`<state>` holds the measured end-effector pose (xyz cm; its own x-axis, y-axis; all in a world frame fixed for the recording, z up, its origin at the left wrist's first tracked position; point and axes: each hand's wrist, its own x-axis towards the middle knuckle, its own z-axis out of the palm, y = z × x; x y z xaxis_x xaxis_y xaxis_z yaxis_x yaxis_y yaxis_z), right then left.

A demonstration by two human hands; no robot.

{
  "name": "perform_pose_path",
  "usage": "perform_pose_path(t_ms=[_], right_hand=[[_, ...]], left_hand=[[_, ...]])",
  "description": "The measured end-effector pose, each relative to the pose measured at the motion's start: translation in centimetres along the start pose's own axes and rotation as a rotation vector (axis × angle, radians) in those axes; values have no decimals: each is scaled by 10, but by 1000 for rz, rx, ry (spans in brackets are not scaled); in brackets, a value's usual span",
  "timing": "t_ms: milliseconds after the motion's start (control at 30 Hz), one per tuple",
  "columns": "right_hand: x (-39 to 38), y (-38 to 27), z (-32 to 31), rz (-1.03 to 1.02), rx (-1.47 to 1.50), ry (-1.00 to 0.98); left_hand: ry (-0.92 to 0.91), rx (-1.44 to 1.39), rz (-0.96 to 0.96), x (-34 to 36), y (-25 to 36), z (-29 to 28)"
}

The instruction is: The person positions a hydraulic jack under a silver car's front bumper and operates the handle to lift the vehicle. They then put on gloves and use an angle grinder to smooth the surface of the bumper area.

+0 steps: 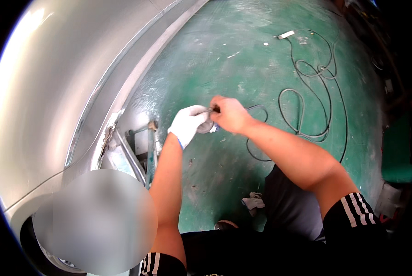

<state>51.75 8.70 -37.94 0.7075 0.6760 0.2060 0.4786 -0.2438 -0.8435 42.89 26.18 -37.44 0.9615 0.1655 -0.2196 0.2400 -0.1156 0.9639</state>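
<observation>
My left hand (pixel 189 123), in a white glove, grips a small round grey disc-shaped tool part (pixel 206 127) over the green floor. My bare right hand (pixel 229 113) meets it from the right and pinches a thin dark tool (pixel 213 110) at the top of that part. Both hands touch the same object, and most of it is hidden between them. A black cable (pixel 254 152) runs from below the hands across the floor.
A silver car body panel (pixel 54 92) fills the left, with a damaged, rusty lower edge (pixel 109 133) and a metal stand (pixel 148 147) beside it. Coiled black cable (pixel 314 92) lies to the right. A white glove (pixel 253 202) lies by my knee.
</observation>
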Motion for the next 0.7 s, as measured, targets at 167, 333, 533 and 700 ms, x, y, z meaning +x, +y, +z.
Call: perform_pose_path(t_ms=[167, 333, 533, 700], right_hand=[[-1, 4, -5, 42, -80, -41], [1, 4, -5, 106, 51, -114], [5, 27, -30, 54, -84, -490], [-29, 172, -41, 236, -258, -426]], left_hand=[[-19, 36, -54, 0, 1, 2], [-11, -87, -125, 3, -1, 2], [-78, 13, -160, -5, -40, 13], [-79, 242, -579, -14, -149, 28]])
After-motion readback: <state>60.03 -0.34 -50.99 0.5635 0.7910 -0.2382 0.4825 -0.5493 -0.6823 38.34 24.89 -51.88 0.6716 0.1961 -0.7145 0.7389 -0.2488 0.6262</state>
